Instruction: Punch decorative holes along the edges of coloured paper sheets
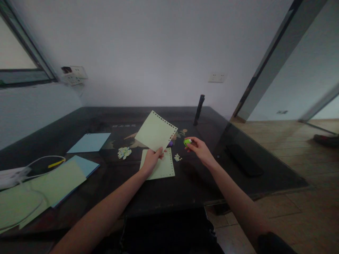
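My left hand [153, 157] holds a pale green paper sheet [155, 131] up above the dark table [111, 187]; a row of punched holes runs along the sheet's upper right edge. Under that hand a second pale green sheet [165, 168] lies flat, also with holes along its right side. My right hand [199, 148] grips a small green hole punch [187, 141] just right of the raised sheet. A tiny purple object [171, 144] sits between the two hands. Small piles of paper dots [124, 152] and a smaller pile of dots [177, 157] lie on the table.
A blue sheet [89, 142] lies at centre left. Stacked green and blue sheets [50, 187] with a white cable [39, 160] and a yellow pen [56, 163] are at the left edge. A dark upright cylinder [199, 109] stands at the back. Wooden floor [296, 165] lies to the right.
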